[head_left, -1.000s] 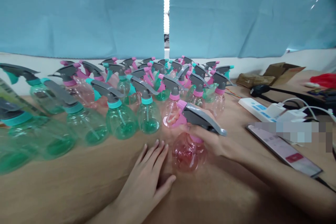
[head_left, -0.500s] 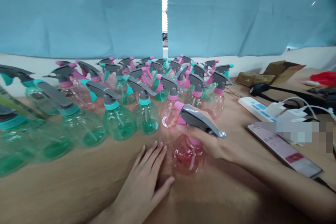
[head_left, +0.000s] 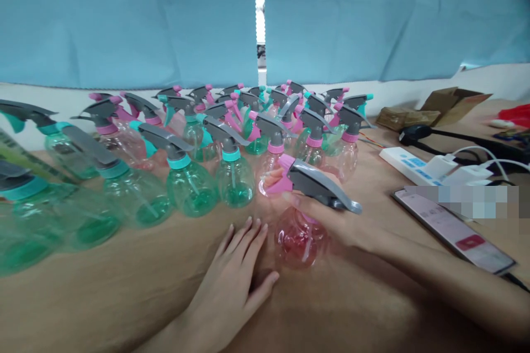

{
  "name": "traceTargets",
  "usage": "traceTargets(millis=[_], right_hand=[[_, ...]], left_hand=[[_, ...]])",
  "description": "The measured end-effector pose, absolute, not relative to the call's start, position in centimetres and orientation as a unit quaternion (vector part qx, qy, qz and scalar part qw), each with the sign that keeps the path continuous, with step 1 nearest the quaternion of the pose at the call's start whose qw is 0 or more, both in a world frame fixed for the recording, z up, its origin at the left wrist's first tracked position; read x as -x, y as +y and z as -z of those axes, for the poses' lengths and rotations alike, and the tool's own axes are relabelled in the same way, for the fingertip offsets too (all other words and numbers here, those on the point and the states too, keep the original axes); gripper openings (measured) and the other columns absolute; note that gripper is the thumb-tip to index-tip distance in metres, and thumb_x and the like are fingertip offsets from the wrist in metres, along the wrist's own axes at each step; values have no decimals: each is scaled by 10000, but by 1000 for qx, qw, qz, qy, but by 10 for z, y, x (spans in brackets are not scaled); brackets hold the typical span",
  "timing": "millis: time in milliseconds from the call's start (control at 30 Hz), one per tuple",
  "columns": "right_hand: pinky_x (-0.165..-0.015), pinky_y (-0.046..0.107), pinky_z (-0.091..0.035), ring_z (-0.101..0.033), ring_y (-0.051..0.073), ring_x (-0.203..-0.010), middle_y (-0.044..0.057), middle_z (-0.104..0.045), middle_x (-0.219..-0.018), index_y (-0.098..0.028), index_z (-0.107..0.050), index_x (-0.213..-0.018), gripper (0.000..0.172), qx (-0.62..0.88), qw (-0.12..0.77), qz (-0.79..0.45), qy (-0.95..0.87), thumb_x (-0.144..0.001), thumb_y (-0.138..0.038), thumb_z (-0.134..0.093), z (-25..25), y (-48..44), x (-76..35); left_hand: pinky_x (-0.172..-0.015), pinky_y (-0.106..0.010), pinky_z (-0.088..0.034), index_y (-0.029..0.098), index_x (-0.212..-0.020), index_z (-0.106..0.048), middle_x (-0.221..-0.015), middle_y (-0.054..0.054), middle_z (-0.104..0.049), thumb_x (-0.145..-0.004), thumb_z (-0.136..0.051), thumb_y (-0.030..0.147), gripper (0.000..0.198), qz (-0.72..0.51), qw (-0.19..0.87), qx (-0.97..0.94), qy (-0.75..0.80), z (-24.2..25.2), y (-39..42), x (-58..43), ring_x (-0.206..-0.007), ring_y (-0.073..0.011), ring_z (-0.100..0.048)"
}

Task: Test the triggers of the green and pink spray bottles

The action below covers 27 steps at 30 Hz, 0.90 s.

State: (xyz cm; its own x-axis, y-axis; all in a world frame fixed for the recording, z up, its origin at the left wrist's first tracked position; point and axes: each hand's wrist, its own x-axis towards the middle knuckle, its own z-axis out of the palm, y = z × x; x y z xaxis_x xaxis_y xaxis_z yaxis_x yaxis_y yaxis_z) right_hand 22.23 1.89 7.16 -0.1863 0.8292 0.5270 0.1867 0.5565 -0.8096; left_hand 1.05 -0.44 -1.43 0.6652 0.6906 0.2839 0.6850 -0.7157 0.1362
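My right hand (head_left: 331,223) is wrapped round the neck of a pink spray bottle (head_left: 298,242), fingers at its pink trigger. The bottle has a clear pink round body and a grey spray head, and it stands on the wooden table (head_left: 136,292). Just left of it, my left hand (head_left: 236,273) lies flat on the tabletop with its fingers stretched out, holding nothing. Beyond the hands, two green spray bottles (head_left: 236,182) with turquoise collars are nearest. A further pink spray bottle (head_left: 271,162) is partly hidden behind the held one.
Several more pink and green spray bottles (head_left: 192,193) fill the back and left. On the right are a phone (head_left: 451,226), a white power strip (head_left: 408,165) with plugs, a black cabled object (head_left: 414,137) and an opened cardboard box (head_left: 451,105). A blue curtain (head_left: 124,22) hangs behind.
The whole view has shifted slightly, so most things sit a little to the right and higher. My right hand keeps its grip on the pink spray bottle, and my left hand stays flat.
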Motion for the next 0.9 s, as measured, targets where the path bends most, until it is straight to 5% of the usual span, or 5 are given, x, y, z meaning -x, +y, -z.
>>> traceTargets(millis=[333, 900], right_hand=[[-541, 219, -358, -411, 91, -588, -52, -513, -733, -239, -553, -896, 83, 345, 514, -308, -722, -828, -201, -580, -67, 21, -222], [-539, 210, -425, -460, 93, -576, -46, -549, -709, -233, -506, -757, 72, 373, 520, -282, -715, -777, -236, -576, -69, 19, -222]], left_hand=[[-1104, -486, -283, 145, -1446, -319, -1457, -130, -434, -957, -476, 416, 580, -165, -10, -915, 367, 14, -5, -10, -1337, -286, -395], [-1101, -493, -286, 139, -1441, -307, -1463, -136, -424, -968, -460, 425, 574, -150, -10, -918, 367, 14, -4, -10, -1344, -278, -384]])
